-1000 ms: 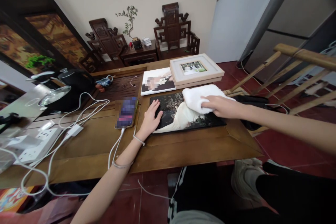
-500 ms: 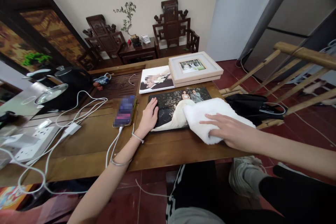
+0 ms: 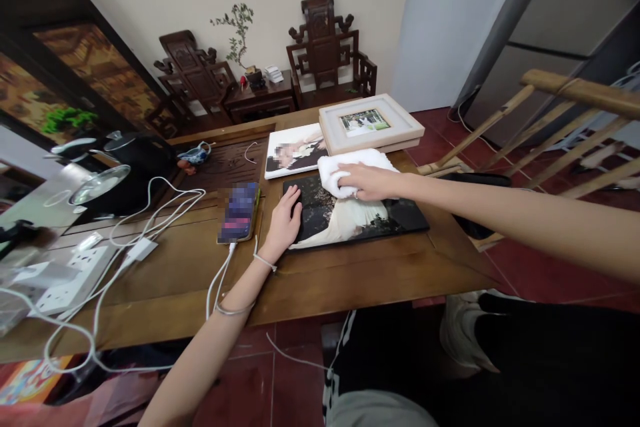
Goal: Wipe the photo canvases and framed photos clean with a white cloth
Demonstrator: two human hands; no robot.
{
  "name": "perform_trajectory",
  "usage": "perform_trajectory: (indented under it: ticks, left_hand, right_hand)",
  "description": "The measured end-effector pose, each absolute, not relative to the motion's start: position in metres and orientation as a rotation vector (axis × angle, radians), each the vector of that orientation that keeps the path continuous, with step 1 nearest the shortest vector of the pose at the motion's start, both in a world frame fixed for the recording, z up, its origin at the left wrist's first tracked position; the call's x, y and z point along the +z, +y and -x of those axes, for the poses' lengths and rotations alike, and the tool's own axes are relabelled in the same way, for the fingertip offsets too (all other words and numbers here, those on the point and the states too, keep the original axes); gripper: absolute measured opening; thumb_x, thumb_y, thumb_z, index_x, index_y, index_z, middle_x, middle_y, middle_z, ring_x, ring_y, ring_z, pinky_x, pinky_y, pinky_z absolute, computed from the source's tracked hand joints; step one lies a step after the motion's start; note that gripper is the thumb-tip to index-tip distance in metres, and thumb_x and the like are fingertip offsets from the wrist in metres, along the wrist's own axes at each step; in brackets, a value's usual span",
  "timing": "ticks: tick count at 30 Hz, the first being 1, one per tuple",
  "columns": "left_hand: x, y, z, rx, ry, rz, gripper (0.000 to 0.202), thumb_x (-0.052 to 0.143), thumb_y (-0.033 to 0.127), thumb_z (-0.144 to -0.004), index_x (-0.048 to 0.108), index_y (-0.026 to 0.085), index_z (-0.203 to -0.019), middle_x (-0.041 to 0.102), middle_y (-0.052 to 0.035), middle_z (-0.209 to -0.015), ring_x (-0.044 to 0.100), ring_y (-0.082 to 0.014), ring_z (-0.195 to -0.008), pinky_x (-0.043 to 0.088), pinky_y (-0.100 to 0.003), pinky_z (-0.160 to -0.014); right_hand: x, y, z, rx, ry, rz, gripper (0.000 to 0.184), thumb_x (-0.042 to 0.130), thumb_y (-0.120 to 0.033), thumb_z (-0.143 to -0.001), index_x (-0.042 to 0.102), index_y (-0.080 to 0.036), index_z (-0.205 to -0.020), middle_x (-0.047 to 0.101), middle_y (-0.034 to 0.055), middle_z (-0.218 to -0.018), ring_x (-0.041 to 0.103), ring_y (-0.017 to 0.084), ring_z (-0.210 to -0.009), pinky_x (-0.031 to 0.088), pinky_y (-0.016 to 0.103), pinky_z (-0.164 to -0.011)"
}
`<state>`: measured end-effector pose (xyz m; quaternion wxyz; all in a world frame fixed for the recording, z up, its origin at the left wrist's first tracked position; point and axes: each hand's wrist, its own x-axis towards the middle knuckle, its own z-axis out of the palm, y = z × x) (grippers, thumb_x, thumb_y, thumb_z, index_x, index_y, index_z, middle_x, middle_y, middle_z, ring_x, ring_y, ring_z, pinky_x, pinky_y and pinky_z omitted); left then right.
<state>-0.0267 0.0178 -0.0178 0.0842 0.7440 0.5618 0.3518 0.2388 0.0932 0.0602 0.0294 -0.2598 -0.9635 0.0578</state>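
Observation:
A dark wedding photo panel [image 3: 407,217] lies flat on the wooden table [image 3: 320,287]. My left hand [image 3: 286,221] rests on its left edge, fingers stretched out and holding nothing. My right hand [image 3: 373,181] presses a folded white towel [image 3: 333,168] onto the panel's upper part, its fingers bent into the cloth. The towel covers the couple's upper bodies in the picture; the pale dress shows below it. Behind the panel lie a white-edged photo block [image 3: 305,147] and a pale framed photo [image 3: 407,121] on top of a similar flat piece.
Left of the panel lies a phone [image 3: 240,213] with a white cable. Farther left are a power strip [image 3: 75,277], tangled cords, a black kettle [image 3: 137,153] and a glass lid [image 3: 100,181]. A bamboo chair [image 3: 575,93] stands to the right. Carved chairs [image 3: 323,40] are against the wall.
My right hand has moved the towel up and left, from the panel's right side to its upper middle. The panel's lower right corner is now uncovered. My left hand stays in place.

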Motion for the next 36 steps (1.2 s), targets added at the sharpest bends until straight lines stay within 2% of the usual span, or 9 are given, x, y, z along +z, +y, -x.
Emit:
perform_trajectory:
  ticks: [4, 7, 13, 20, 24, 27, 29, 32, 36]
  left_hand:
    - [-0.019, 0.019, 0.026, 1.062, 1.676, -2.21, 0.039, 0.044, 0.026, -0.098, 0.06, 0.017, -0.133, 0.054, -0.0121, -0.148, 0.046, -0.0268, -0.142, 0.035, -0.051, -0.12]
    - [-0.019, 0.019, 0.026, 1.058, 1.679, -2.211, 0.039, 0.044, 0.026, -0.098, 0.06, 0.017, -0.133, 0.055, -0.012, -0.148, 0.046, -0.0265, -0.142, 0.035, -0.051, -0.12]
    - [-0.021, 0.02, 0.027, 1.059, 1.675, -2.21, 0.04, 0.044, 0.026, -0.098, 0.06, 0.017, -0.133, 0.054, -0.0124, -0.148, 0.046, -0.027, -0.141, 0.035, -0.05, -0.12]
    - [-0.021, 0.02, 0.027, 1.037, 1.662, -2.225, 0.041, 0.043, 0.026, -0.098, 0.059, 0.014, -0.134, 0.053, -0.0151, -0.149, 0.045, -0.0274, -0.142, 0.033, -0.049, -0.121]
    - [-0.019, 0.02, 0.028, 1.015, 1.658, -2.236, 0.042, 0.043, 0.027, -0.098, 0.058, 0.013, -0.135, 0.053, -0.0155, -0.149, 0.044, -0.0269, -0.143, 0.032, -0.049, -0.121]
    - [-0.017, 0.02, 0.029, 0.994, 1.646, -2.244, 0.042, 0.043, 0.027, -0.099, 0.058, 0.011, -0.135, 0.052, -0.0173, -0.149, 0.044, -0.0275, -0.143, 0.032, -0.048, -0.122]
    - [-0.017, 0.02, 0.03, 0.991, 1.638, -2.247, 0.042, 0.043, 0.027, -0.099, 0.058, 0.01, -0.135, 0.051, -0.0175, -0.15, 0.044, -0.0276, -0.143, 0.032, -0.048, -0.122]
    - [-0.018, 0.02, 0.031, 0.998, 1.631, -2.254, 0.042, 0.044, 0.027, -0.098, 0.058, 0.011, -0.135, 0.051, -0.0168, -0.15, 0.044, -0.0267, -0.143, 0.032, -0.048, -0.121]
    - [-0.02, 0.021, 0.032, 1.012, 1.629, -2.255, 0.042, 0.044, 0.026, -0.098, 0.058, 0.013, -0.135, 0.052, -0.0152, -0.149, 0.044, -0.0265, -0.143, 0.033, -0.049, -0.121]
  right_hand:
    - [0.062, 0.091, -0.236, 0.146, -3.006, 0.852, 0.044, 0.047, -0.002, -0.08, 0.061, -0.015, -0.119, 0.05, 0.0261, -0.141, 0.043, 0.037, -0.138, 0.041, 0.06, -0.101]
    - [0.06, 0.069, -0.241, 0.11, -3.022, 0.772, 0.044, 0.048, 0.0, -0.078, 0.063, -0.017, -0.115, 0.057, 0.0224, -0.134, 0.047, 0.035, -0.134, 0.042, 0.059, -0.1]
    - [0.052, -0.015, -0.263, 0.148, -3.053, 0.571, 0.047, 0.05, 0.005, -0.069, 0.068, -0.02, -0.104, 0.048, 0.0134, -0.152, 0.031, 0.038, -0.146, 0.033, 0.07, -0.106]
    - [0.056, -0.042, -0.268, 0.235, -3.089, 0.544, 0.046, 0.051, 0.003, -0.07, 0.068, -0.021, -0.105, 0.049, 0.0122, -0.152, 0.032, 0.039, -0.145, 0.035, 0.07, -0.106]
    - [0.059, -0.007, -0.253, 0.223, -3.085, 0.56, 0.047, 0.05, 0.003, -0.073, 0.065, -0.021, -0.11, 0.053, 0.0131, -0.147, 0.035, 0.035, -0.145, 0.037, 0.064, -0.106]
    - [0.064, 0.029, -0.239, 0.171, -3.084, 0.663, 0.04, 0.05, -0.001, -0.077, 0.064, -0.017, -0.111, 0.057, 0.0203, -0.139, 0.049, 0.034, -0.132, 0.04, 0.057, -0.102]
    - [0.068, 0.053, -0.23, 0.121, -3.072, 0.756, 0.038, 0.048, -0.002, -0.079, 0.063, -0.016, -0.112, 0.061, 0.0219, -0.131, 0.06, 0.031, -0.115, 0.044, 0.047, -0.094]
    - [0.075, 0.083, -0.219, 0.091, -3.054, 0.855, 0.035, 0.048, -0.006, -0.081, 0.063, -0.016, -0.11, 0.069, 0.0184, -0.112, 0.064, 0.026, -0.095, 0.042, 0.034, -0.076]
    - [0.082, 0.103, -0.211, 0.071, -3.028, 0.926, 0.033, 0.049, -0.008, -0.08, 0.063, -0.015, -0.109, 0.071, 0.015, -0.098, 0.061, 0.025, -0.085, 0.035, 0.03, -0.069]
